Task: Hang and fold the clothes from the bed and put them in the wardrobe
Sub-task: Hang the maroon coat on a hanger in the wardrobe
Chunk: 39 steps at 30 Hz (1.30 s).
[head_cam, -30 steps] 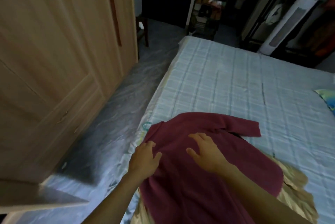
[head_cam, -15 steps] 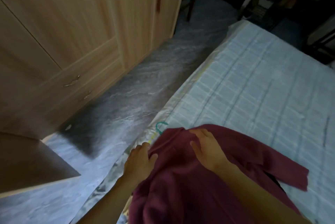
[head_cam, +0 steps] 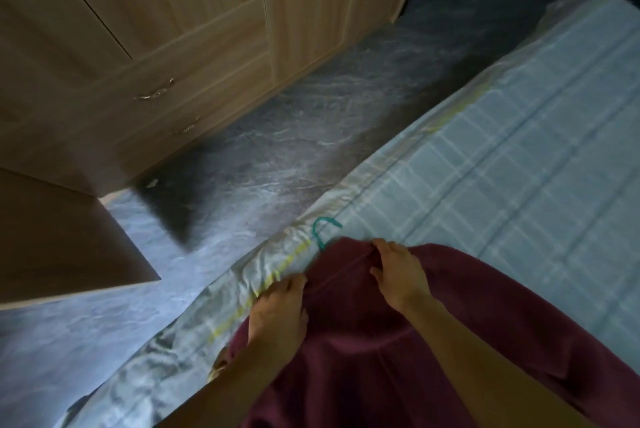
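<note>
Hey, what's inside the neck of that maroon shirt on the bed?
A teal hanger hook sticks out of the maroon shirt at its neck. The rest of the hanger is covered by the fabric, under both hands.

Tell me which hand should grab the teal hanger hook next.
Probably the right hand: its fingertips rest on the maroon garment just beside the teal hook. The left hand sits lower, gripping cloth at the bed's edge.

No lettering, label, brand or number can be read anywhere (not on the garment, the bed sheet, or the wardrobe fronts).
</note>
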Each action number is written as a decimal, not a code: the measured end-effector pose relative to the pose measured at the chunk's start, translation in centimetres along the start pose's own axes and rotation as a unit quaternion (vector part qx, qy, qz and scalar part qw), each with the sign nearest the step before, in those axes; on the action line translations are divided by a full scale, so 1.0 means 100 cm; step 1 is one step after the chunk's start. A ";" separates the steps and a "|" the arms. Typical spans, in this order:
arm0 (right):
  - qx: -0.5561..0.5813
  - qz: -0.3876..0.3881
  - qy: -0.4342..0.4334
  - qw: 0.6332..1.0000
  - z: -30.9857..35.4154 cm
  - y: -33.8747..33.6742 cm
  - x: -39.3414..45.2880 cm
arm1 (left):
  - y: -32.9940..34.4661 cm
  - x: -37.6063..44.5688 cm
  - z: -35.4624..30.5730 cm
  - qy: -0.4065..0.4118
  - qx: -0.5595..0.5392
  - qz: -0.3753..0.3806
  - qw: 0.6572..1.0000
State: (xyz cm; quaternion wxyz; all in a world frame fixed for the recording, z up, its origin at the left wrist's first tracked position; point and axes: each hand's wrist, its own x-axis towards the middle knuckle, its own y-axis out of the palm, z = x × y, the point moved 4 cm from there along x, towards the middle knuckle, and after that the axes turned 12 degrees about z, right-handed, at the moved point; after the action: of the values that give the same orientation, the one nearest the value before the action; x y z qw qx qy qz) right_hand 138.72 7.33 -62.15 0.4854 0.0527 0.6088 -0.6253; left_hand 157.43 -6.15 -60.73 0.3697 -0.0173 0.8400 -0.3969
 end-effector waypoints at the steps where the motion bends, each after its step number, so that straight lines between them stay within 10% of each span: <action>1: -0.005 -0.008 -0.002 1.000 -0.001 0.000 -0.001 | 0.000 -0.001 -0.002 0.019 0.001 -0.014 1.000; 20: 0.050 -0.253 0.025 0.966 -0.012 -0.126 -0.280 | -0.100 -0.133 -0.128 0.370 0.022 -0.282 0.885; 39: 0.013 -0.626 -0.032 0.779 0.159 -0.128 -0.685 | -0.243 -0.506 -0.147 0.577 0.107 -0.444 0.677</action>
State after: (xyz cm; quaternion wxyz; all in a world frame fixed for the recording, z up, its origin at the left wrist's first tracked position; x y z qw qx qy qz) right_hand 174.33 28.89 -4.02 0.0060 -0.3535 0.4841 -0.8004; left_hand 178.46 3.13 -7.41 -0.4093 -0.1162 0.7316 -0.5327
